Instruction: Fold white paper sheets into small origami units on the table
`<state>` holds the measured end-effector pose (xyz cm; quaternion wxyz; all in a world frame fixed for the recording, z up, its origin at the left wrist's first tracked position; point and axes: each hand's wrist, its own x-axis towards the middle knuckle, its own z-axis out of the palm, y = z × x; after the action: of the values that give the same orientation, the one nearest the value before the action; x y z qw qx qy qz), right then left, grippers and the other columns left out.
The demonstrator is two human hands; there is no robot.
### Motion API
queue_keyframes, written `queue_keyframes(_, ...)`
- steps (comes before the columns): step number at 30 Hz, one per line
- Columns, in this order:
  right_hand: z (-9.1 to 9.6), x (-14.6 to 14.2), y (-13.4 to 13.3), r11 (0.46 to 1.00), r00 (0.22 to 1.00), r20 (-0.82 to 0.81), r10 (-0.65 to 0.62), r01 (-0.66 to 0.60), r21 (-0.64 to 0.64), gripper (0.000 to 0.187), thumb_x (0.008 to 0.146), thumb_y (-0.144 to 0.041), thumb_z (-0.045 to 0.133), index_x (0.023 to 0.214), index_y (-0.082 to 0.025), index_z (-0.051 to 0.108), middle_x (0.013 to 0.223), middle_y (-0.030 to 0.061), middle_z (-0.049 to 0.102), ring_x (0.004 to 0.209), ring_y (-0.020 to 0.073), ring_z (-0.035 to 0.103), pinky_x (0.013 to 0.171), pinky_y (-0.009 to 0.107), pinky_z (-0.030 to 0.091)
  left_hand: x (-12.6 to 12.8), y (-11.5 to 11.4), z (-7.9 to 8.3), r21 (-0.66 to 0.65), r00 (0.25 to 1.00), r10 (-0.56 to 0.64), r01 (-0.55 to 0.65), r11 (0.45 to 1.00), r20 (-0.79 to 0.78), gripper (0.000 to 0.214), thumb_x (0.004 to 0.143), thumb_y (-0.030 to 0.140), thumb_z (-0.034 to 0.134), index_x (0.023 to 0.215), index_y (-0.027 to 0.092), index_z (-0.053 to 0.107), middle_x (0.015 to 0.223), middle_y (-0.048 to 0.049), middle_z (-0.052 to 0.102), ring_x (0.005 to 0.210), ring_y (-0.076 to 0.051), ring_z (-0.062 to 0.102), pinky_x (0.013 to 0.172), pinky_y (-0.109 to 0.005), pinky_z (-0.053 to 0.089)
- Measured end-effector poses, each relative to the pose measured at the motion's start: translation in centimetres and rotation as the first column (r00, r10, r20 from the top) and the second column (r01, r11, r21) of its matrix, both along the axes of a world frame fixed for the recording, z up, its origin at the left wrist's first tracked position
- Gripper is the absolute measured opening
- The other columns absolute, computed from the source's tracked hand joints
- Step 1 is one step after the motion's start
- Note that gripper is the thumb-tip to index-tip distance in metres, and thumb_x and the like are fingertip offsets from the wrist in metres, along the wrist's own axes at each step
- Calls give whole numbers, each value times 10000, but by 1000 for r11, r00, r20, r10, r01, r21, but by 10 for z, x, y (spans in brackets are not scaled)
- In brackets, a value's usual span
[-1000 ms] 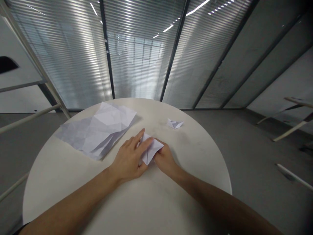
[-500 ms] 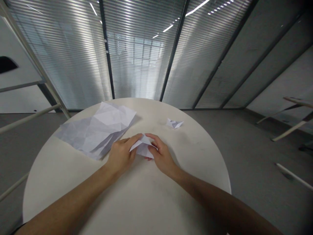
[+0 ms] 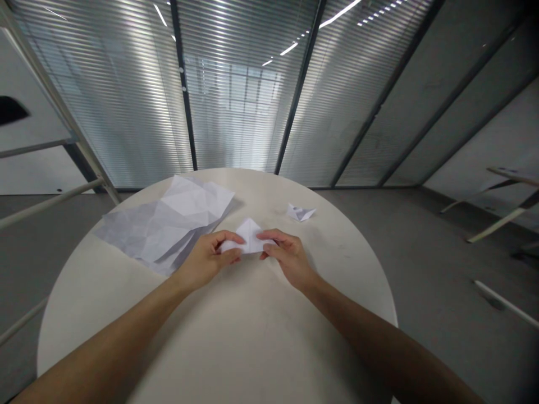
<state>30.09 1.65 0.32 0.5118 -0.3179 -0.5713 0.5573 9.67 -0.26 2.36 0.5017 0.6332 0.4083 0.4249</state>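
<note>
Between my hands is a small folded white paper (image 3: 250,235), with a peak pointing away from me and a crease down its middle. My left hand (image 3: 208,255) pinches its left end between thumb and fingers. At the right end, my right hand (image 3: 290,257) grips it the same way. Some fingertips are hidden behind the paper. Beyond my right hand sits a small folded paper boat (image 3: 300,212). Creased white sheets (image 3: 177,216) lie in a loose stack to the left, close to my left hand.
Everything rests on a round white table (image 3: 236,348). Glass panels with blinds (image 3: 240,101) stand behind it. A pale metal frame (image 3: 63,196) is at the left, and parts of other furniture (image 3: 514,219) show at the right.
The folded paper has turned and flattened, so its peaked face now shows. Both hands have shifted their hold to its two ends. The boat and the sheets have stayed put.
</note>
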Motion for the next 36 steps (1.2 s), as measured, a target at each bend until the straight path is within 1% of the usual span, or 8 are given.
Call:
queue_keyframes(3,4,-2,-2,999,999,-7,-34,34,-11,254,653,-171,702,885,-215,609,806,-19,597,666,112,563,559,247,521,3,1,-1,-14,998,33,-32,999,55,205,769,235,619,902,174,475,643,21,641,561,-97,574,577,-222,452)
queue_keyframes(8,7,-2,-4,998,999,20,-40,39,57,353,706,-216,688,1027,-238,543,897,-3,602,691,122,595,571,262,539,5,-1,0,-31,988,-1,6,999,156,327,785,204,606,1009,209,369,648,40,641,562,-104,596,562,-221,461)
queue_keyframes(13,3,3,3,999,998,59,-15,12,49,213,722,-280,692,891,-194,598,777,-8,599,602,99,565,572,252,513,2,0,-3,29,987,-12,7,1000,161,292,793,216,610,1038,177,457,754,-2,644,636,-112,613,622,-246,490)
queue_keyframes(19,6,3,0,999,996,94,3,0,-37,414,616,-214,767,996,-215,601,823,-21,604,660,105,551,593,244,486,0,3,-6,10,992,47,-49,999,120,298,758,196,640,1035,152,539,813,-8,647,671,-103,616,668,-239,491)
queue_keyframes(25,11,6,-1,999,977,210,40,-45,18,87,661,-228,707,720,-167,687,680,-12,622,656,121,558,652,262,454,3,4,-3,14,988,76,-78,997,137,228,694,158,673,899,140,574,712,3,662,624,-101,602,619,-220,480)
queue_keyframes(31,10,12,1,987,981,118,157,-158,0,252,761,-382,628,904,-203,735,984,65,665,875,193,601,735,320,477,0,6,-5,53,975,178,-187,981,133,41,621,144,692,638,142,655,721,-18,674,676,-143,618,640,-252,486)
queue_keyframes(33,8,12,2,987,982,98,163,-163,-7,337,815,-460,549,891,-189,733,977,81,667,858,200,602,705,330,479,-3,5,-5,62,977,147,-159,985,157,61,649,153,647,681,152,699,757,-29,678,712,-159,617,668,-270,483)
queue_keyframes(36,7,9,2,997,976,213,45,-58,53,247,747,-414,655,814,-181,706,825,42,666,756,167,588,681,304,464,-5,4,-5,87,984,84,-98,991,156,156,731,213,576,734,145,717,775,-44,663,735,-162,590,671,-272,460)
